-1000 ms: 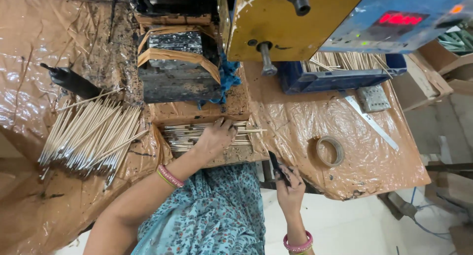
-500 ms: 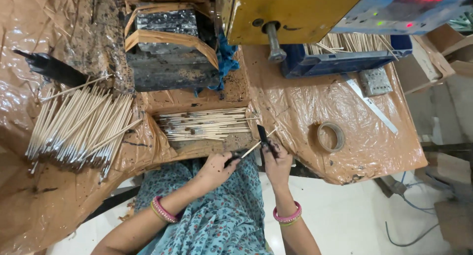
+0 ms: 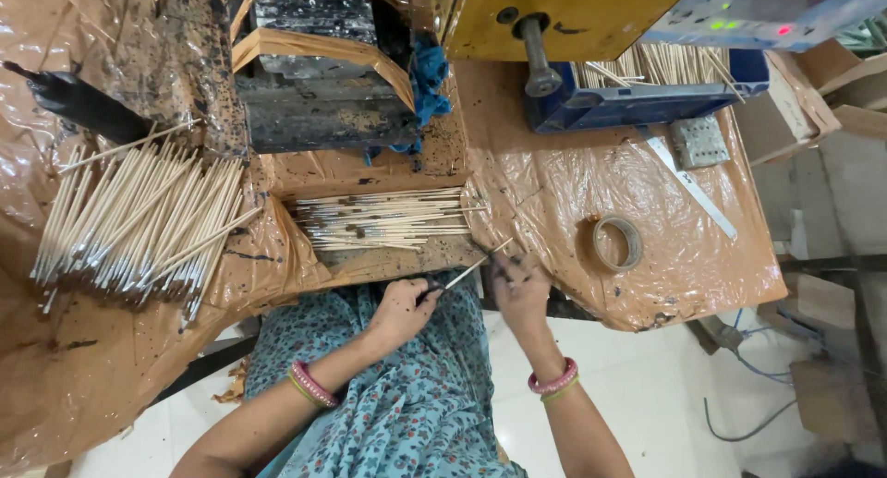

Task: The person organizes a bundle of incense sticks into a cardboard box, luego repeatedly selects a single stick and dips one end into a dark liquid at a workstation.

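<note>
We see a stack of sticks (image 3: 383, 221) mid surface (image 3: 545, 192), a bigger stick pile (image 3: 139, 221) far left, a tape roll (image 3: 617, 242) right, a stick tray (image 3: 647, 95) far right, a metal block (image 3: 323, 72) behind the stack.

counter cover (image 3: 647, 210): glossy, crinkled brown plastic sheet
sticks (image 3: 139, 219): pale matt wood, metal-looking grey ends
block (image 3: 323, 81): dull, grimy metal, black-spattered
tape roll (image 3: 617, 242): brown, slightly shiny
tray (image 3: 637, 104): blue, smooth, at the counter's far edge
clothing (image 3: 407, 413): soft printed cloth
bangles (image 3: 552, 383): glossy pink
</note>
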